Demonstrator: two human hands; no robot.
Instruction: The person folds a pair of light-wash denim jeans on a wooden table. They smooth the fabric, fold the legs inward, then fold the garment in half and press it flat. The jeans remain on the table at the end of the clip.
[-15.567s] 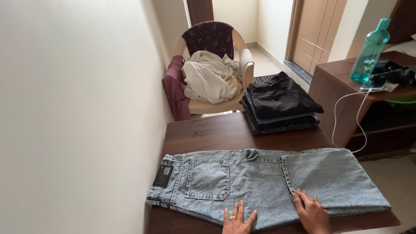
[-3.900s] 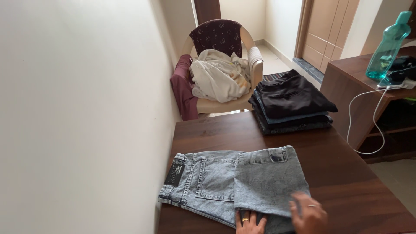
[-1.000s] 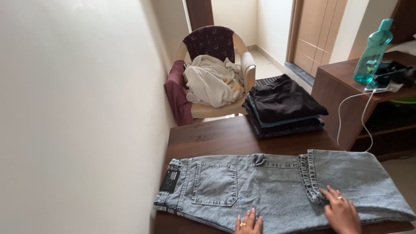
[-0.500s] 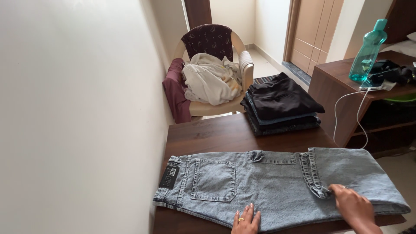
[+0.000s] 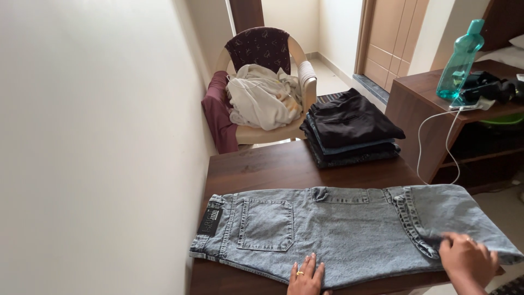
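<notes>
At the 6 o'clock edge of the view, the left hand (image 5: 305, 277) lies flat on the near edge of the light blue jeans (image 5: 349, 235), fingers (image 5: 312, 264) stretched out and slightly apart, palm down on the denim; a ring shows on one finger. At about 4 o'clock, the right hand (image 5: 467, 261) rests on the folded-over leg part of the jeans, its fingers curled down onto the cloth; whether they pinch the fabric or only press on it cannot be told.

The jeans lie lengthwise across the near part of the dark wooden worktop (image 5: 273, 169), waistband toward 9 o'clock with a dark patch on it, a back pocket (image 5: 266, 224) facing up, and the leg end reaching past the worktop's edge toward 3 o'clock.

Farther on, near 1 o'clock, a stack of folded dark clothes (image 5: 352, 128) sits on the far corner of the worktop. Beyond it at 12 o'clock stands a cream plastic chair (image 5: 305, 76) with a maroon patterned back cover, a heap of white cloth (image 5: 262, 101) on its seat and a maroon garment hanging off its side. At 2 o'clock, a brown side table (image 5: 420, 90) carries a green plastic bottle (image 5: 457, 63), with a white cable (image 5: 436, 136) drooping from it. A pale wall (image 5: 93, 136) fills the 9 o'clock side.
</notes>
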